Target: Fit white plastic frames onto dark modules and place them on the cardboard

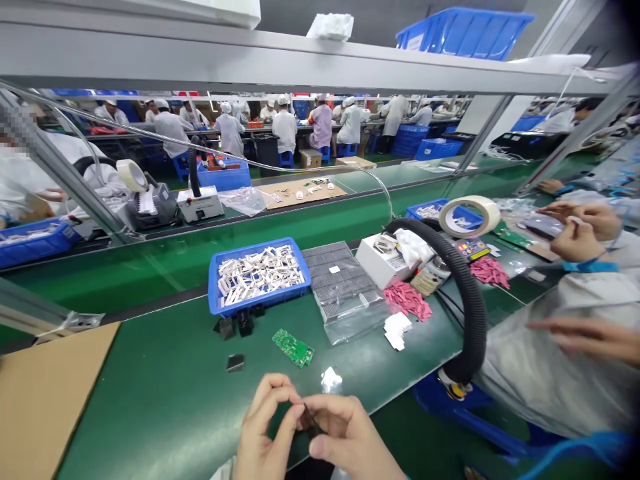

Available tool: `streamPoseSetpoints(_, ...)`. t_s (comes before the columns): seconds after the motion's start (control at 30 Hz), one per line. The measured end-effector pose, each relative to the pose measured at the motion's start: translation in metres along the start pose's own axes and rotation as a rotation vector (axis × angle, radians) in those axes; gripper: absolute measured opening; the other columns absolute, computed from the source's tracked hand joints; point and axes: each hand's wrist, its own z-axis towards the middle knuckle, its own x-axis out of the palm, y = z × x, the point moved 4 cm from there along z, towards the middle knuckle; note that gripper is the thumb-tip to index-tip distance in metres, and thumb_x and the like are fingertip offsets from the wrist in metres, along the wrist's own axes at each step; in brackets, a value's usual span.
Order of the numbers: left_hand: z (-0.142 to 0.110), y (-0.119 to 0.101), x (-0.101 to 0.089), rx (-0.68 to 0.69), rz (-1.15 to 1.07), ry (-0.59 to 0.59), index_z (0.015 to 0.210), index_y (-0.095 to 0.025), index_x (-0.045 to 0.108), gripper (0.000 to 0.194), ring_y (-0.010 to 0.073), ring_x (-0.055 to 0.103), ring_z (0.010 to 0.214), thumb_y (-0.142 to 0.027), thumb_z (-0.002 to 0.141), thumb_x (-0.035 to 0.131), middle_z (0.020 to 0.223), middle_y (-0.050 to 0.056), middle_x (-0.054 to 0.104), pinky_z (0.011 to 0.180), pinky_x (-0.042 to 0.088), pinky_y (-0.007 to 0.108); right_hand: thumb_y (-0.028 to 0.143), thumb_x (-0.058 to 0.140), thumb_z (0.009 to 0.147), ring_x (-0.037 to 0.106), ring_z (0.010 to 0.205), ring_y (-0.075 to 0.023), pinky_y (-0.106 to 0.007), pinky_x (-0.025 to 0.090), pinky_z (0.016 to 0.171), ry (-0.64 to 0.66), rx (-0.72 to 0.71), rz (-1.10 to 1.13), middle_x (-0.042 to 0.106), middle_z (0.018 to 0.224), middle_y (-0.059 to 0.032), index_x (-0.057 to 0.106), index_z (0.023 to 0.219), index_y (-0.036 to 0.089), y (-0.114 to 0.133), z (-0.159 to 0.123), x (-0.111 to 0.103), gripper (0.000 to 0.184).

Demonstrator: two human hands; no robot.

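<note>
Close to the table's front edge, my left hand (270, 423) and my right hand (350, 430) meet, both with fingers pinched. Between their fingertips is a small thin dark piece (311, 419), seen nearly edge-on and partly covered by the fingers; its exact kind I cannot make out. Just beyond the hands lie a shiny clear film scrap (331, 380) and a green circuit board (293, 348). A flat dark square piece (235, 362) rests to the left, with several dark pieces (244, 323) standing behind it.
A blue tray (214, 300) of white plastic frames stands behind, beside bagged grey strips (345, 287). Pink pieces (407, 300), white cards (397, 330) and a black hose (473, 300) are to the right. Co-workers' hands (580, 233) are at far right; cardboard (45, 393) lies left.
</note>
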Motion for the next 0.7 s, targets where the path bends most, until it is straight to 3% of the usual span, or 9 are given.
streamPoseSetpoints(0.1,0.001,0.001,0.007,0.023,0.028,0.022,0.074,-0.022,0.056,0.013,0.0177,0.055,0.085,-0.030,0.084,0.052,0.088,0.003,0.054,0.080,0.043,0.027,0.038,0.083,0.061,0.067,0.085,-0.0209,-0.033,0.052,0.081,-0.202,-0.012,-0.101,0.073,0.088,-0.0060,0.073,0.095,0.021,-0.001,0.003,-0.023,0.039)
streamPoseSetpoints(0.17,0.005,0.005,0.016,0.000,0.007,0.032,0.076,-0.023,0.051,0.015,0.0181,0.055,0.085,-0.031,0.087,0.047,0.085,0.003,0.055,0.080,0.042,0.028,0.041,0.081,0.063,0.068,0.087,-0.0234,-0.036,0.054,0.082,-0.422,-0.042,-0.168,0.073,0.091,-0.0085,0.072,0.095,0.019,0.001,0.001,-0.047,0.040)
streamPoseSetpoints(0.23,0.011,0.012,0.029,-0.035,0.034,0.049,0.077,-0.023,0.049,0.017,0.0180,0.055,0.080,-0.031,0.089,0.042,0.080,0.002,0.055,0.077,0.043,0.029,0.044,0.080,0.063,0.068,0.091,-0.0260,-0.039,0.055,0.083,-0.560,-0.075,-0.221,0.073,0.095,-0.0108,0.072,0.096,0.017,0.006,-0.003,-0.066,0.043)
streamPoseSetpoints(0.4,0.021,0.032,0.074,0.108,0.283,0.234,0.088,-0.021,0.052,0.017,0.0193,0.055,0.084,-0.023,0.091,0.036,0.087,0.006,0.056,0.078,0.045,0.033,0.042,0.081,0.061,0.068,0.092,-0.0275,-0.040,0.056,0.084,-0.587,-0.090,-0.270,0.073,0.095,-0.0110,0.072,0.095,0.017,0.016,-0.016,-0.083,0.044)
streamPoseSetpoints(0.5,0.018,0.040,0.094,0.210,0.559,0.311,0.091,-0.018,0.055,0.025,0.0233,0.054,0.088,-0.013,0.089,0.031,0.091,0.010,0.058,0.081,0.047,0.040,0.042,0.081,0.061,0.068,0.092,-0.0280,-0.040,0.056,0.084,-0.621,-0.086,-0.272,0.073,0.095,-0.0111,0.072,0.095,0.016,0.017,-0.021,-0.087,0.044)
streamPoseSetpoints(0.6,0.024,0.032,0.089,0.298,0.719,0.233,0.107,-0.018,0.054,0.031,0.0247,0.052,0.098,-0.008,0.086,0.034,0.108,0.013,0.056,0.084,0.048,0.041,0.041,0.082,0.059,0.068,0.091,-0.0278,-0.037,0.057,0.082,-0.651,-0.084,-0.278,0.073,0.096,-0.0110,0.072,0.093,0.016,0.017,-0.023,-0.093,0.043)
streamPoseSetpoints(0.7,0.051,0.014,0.056,0.381,0.752,0.099,0.107,-0.020,0.055,0.026,0.0214,0.050,0.102,-0.012,0.086,0.040,0.110,0.010,0.055,0.087,0.047,0.034,0.041,0.083,0.056,0.069,0.089,-0.0285,-0.034,0.059,0.079,-0.701,-0.084,-0.282,0.073,0.096,-0.0106,0.072,0.090,0.016,0.015,-0.029,-0.106,0.043)
